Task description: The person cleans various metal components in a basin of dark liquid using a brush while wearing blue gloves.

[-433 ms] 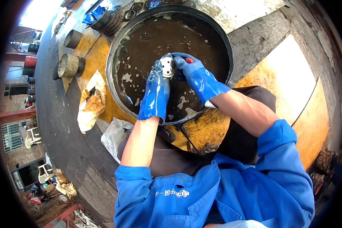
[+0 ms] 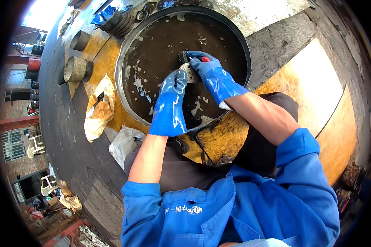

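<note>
Both my hands wear long blue rubber gloves and are over a wide round metal tub [image 2: 119, 82] of dark, murky liquid. My left hand [image 2: 172, 88] is closed on the near left edge of a round pale metal disc [image 2: 190, 74] with several small holes. Wrapped round a small red-handled brush [image 2: 205, 59], my right hand [image 2: 212, 74] is at the far right side of the disc. The brush's dark head sticks out to the left, just beyond the disc's far edge. My fingers hide most of its handle.
Left of the tub stand a short metal cylinder [image 2: 74, 70] and a dark pot [image 2: 80, 40]. Stacked dark round parts [image 2: 118, 25] are at the far left. A torn paper bag [image 2: 100, 109] and a white plastic bag [image 2: 124, 146] lie nearby. Stained boards [image 2: 303, 82] cover the floor at right.
The brush head now shows past the disc's far edge. My right hand has shifted slightly right and my left hand slightly nearer, and the disc's face is turned differently.
</note>
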`<state>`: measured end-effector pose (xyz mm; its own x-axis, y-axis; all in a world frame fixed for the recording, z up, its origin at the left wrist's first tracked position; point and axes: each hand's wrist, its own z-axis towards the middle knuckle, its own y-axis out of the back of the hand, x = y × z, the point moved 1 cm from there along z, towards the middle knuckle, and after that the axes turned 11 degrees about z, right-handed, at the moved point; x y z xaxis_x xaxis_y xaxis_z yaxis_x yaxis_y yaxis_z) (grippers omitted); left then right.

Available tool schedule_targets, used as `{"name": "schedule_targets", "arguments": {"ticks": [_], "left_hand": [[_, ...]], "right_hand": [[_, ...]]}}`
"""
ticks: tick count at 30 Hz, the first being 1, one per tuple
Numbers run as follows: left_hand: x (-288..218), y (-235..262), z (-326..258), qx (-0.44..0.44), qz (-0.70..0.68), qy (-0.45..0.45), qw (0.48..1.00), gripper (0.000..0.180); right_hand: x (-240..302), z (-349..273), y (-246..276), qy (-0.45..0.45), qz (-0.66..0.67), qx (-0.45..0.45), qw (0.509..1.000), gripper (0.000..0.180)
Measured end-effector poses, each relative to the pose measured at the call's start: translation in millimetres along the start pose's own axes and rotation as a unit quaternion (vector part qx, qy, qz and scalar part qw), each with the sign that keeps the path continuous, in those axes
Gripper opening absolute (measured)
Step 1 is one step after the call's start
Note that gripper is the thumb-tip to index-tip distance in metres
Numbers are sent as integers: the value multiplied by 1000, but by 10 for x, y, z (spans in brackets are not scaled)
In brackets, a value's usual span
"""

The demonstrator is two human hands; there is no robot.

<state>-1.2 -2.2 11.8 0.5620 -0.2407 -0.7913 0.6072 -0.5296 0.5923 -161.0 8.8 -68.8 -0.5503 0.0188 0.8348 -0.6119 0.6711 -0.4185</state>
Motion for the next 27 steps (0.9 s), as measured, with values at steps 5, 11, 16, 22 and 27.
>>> {"name": "schedule_targets", "arguments": {"ticks": [5,11,16,22,27], "left_hand": [[221,-72,56,71,-28,98,992,51],[1095,-358,420,122,-260,177,941,27],[793,-243,258,99,-214,159,959,25],[903,-56,351,60,-13,79,995,24],[1811,-317,749,0,193,56,980,25]], "right_hand": [[-166,127,135,48,-40,-18,998,25],[-247,139,93,33,-34,45,998,26],[-207,172,201,-57,-137,24,989,27],[176,-118,216,56,-272,93,956,39],[246,-325,94,43,-214,135,967,37]]}}
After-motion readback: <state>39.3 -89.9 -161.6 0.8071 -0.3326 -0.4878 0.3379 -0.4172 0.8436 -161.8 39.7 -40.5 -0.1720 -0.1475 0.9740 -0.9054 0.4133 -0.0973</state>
